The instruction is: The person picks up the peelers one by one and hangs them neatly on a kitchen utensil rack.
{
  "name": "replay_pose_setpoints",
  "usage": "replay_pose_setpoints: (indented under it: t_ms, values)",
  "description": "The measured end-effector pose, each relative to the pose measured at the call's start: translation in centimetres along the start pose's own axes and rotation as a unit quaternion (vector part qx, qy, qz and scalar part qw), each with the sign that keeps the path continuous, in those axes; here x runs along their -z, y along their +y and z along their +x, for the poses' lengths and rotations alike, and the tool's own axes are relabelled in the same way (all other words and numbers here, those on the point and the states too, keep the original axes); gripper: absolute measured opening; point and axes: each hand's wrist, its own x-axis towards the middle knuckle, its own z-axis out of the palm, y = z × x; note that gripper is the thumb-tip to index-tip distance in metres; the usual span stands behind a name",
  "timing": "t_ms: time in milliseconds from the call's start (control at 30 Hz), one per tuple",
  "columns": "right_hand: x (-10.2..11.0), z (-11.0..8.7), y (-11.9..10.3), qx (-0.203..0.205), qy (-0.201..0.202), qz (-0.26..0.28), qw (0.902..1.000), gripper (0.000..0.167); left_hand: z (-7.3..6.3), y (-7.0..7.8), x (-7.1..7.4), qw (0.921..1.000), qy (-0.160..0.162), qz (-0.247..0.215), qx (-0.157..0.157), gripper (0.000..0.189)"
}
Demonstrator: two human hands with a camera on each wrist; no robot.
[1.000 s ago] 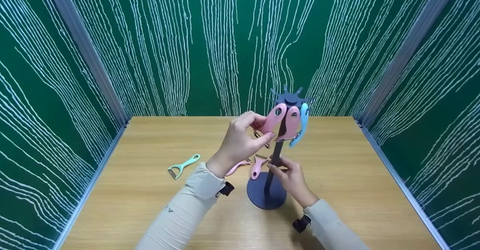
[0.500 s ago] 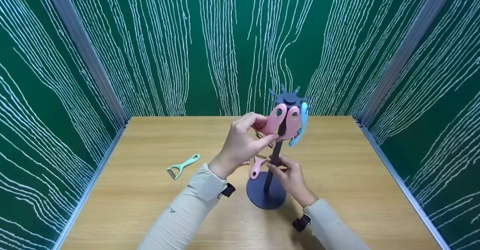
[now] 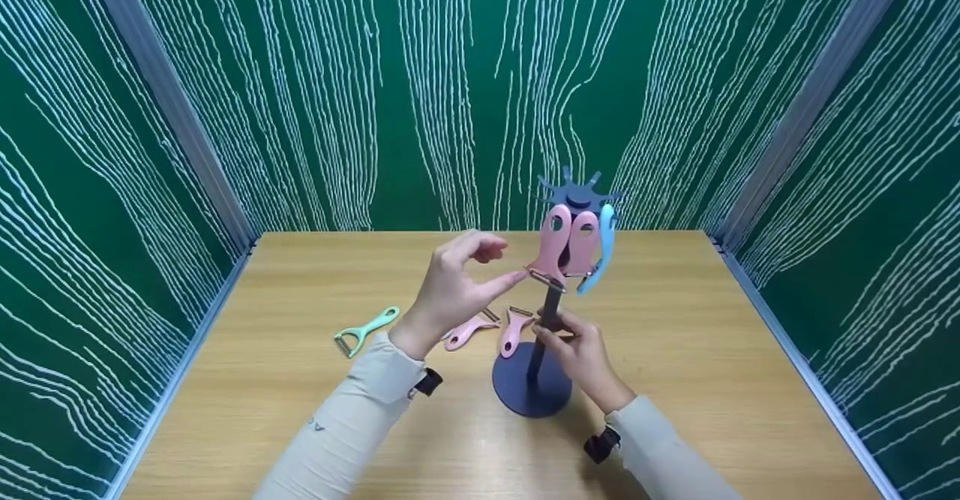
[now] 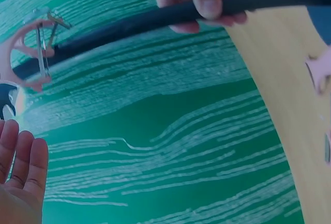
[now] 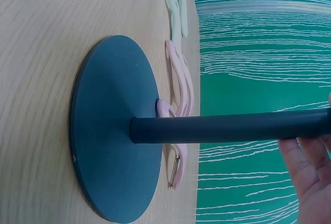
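A dark stand with a ring of hooks [image 3: 577, 200] at its top bears two pink peelers and one blue peeler [image 3: 604, 248]. My left hand [image 3: 457, 282] is beside the nearer pink peeler [image 3: 553, 243], thumb and fingers spread apart with nothing between them. Its thumb tip comes close to that peeler's blade end; whether they touch I cannot tell. The other pink peeler [image 3: 583, 248] hangs just to the right. Lower down, my right hand [image 3: 581, 350] grips the stand's pole [image 5: 222, 128] between thumb and fingers. The round base [image 5: 114, 162] rests on the table.
Left of the base, two pink peelers lie on the wooden table [image 3: 300, 425]: one near my left wrist [image 3: 466, 332], one against the base [image 3: 514, 335]. A mint-green peeler [image 3: 367, 329] lies farther left. Green walls [image 3: 300, 94] with white lines enclose the table.
My left hand has let go of the pink peeler and drawn back to the left; the peeler now hangs from the stand by itself. My right hand keeps its hold on the pole.
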Motion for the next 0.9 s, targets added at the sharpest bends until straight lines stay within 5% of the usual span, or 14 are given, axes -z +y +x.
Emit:
replay_pose_setpoints:
  t_ms: [367,567,900]
  values:
    - [0.1,-0.1,0.0,-0.012,-0.004,0.001,0.9999,0.013,-2.0,-2.5,3.9,0.9982,0.009,0.052,0.03,0.034]
    - [0.1,0.0,0.2,0.018,-0.004,-0.006,0.9998,0.013,-3.1,-3.4,5.1,0.9961,0.011,0.074,0.047,0.034]
    - [0.3,0.1,0.2,0.006,-0.011,0.003,0.9999,0.015,-4.7,-4.6,6.7,0.9918,0.009,0.094,0.087,0.034]
